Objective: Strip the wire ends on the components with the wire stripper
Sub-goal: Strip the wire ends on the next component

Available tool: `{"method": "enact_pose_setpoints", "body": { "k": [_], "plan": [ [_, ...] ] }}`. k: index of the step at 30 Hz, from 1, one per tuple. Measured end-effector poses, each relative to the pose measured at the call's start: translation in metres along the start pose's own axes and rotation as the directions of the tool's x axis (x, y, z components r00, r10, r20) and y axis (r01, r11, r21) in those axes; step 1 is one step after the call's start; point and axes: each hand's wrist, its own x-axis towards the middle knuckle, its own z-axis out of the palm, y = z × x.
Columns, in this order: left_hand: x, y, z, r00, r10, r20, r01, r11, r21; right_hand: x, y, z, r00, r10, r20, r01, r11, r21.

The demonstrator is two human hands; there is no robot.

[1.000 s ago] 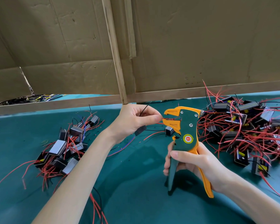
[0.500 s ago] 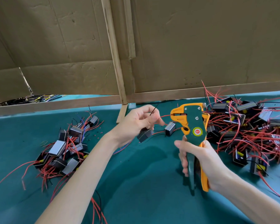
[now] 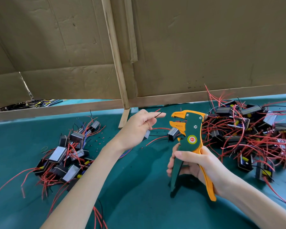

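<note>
Your left hand (image 3: 139, 125) pinches a black wire (image 3: 158, 114) just beside the open-mouthed wire stripper (image 3: 191, 139) gripped in your right hand (image 3: 200, 167); next, feed that end in, then squeeze

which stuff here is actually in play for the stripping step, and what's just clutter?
In play:
- wire stripper, held in the right hand
- black wire, pinched in the left hand
- component below that hand
- component piles, left and right

Lying about:
- cardboard panels
- wooden strip
- loose wires behind the cardboard
</note>
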Motion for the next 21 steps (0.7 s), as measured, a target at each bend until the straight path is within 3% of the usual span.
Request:
{"method": "enact_pose_setpoints", "body": {
  "k": [6,15,21],
  "plan": [
    [0.000,0.005,-0.004,0.988,0.075,-0.131,-0.100,0.977,-0.190,-0.003,-0.002,0.002,1.000,0.003,0.011,-0.003,1.000,0.028],
    [-0.003,0.011,-0.012,0.993,0.105,-0.061,-0.119,0.949,-0.293,-0.005,-0.002,0.004,0.998,-0.019,0.063,0.019,1.000,0.004],
    [-0.005,0.012,-0.019,0.996,0.084,-0.030,-0.089,0.960,-0.267,-0.005,-0.001,0.003,0.996,-0.021,0.086,0.021,1.000,-0.003]
  ]
}}
